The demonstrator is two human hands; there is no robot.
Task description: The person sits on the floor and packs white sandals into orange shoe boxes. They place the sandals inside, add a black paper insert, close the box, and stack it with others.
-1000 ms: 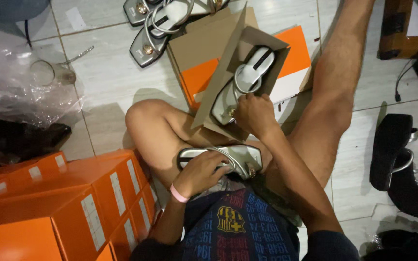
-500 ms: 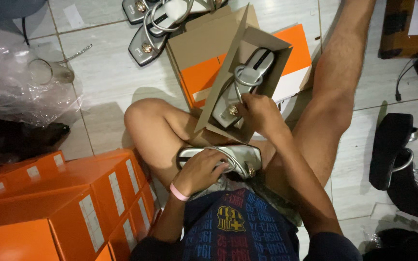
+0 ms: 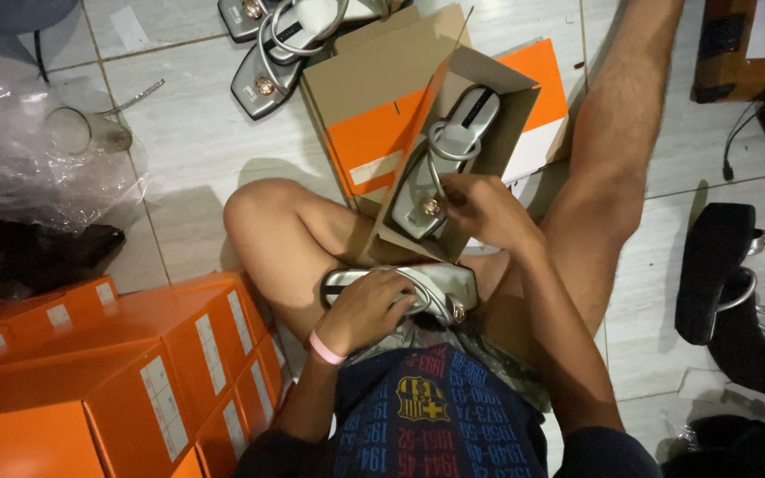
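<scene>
I sit on the floor with an open orange and brown shoe box (image 3: 489, 133) tilted between my legs. A silver sandal (image 3: 444, 150) with a looped strap and a gold stud lies inside it. My right hand (image 3: 484, 208) rests at the box's near end, fingers touching that sandal's toe. My left hand (image 3: 369, 305), a pink band on its wrist, grips a second silver sandal (image 3: 440, 288) lying across my lap.
Stacked orange shoe boxes (image 3: 117, 372) fill the lower left. More silver sandals (image 3: 285, 44) lie on the tiles at the top. Clear plastic wrap (image 3: 37, 159) sits at the left, and black platform shoes (image 3: 737, 292) at the right.
My right hand has pushed the silver sandal deeper into the box and the box has tipped a little. My left hand stays on the sandal in my lap.
</scene>
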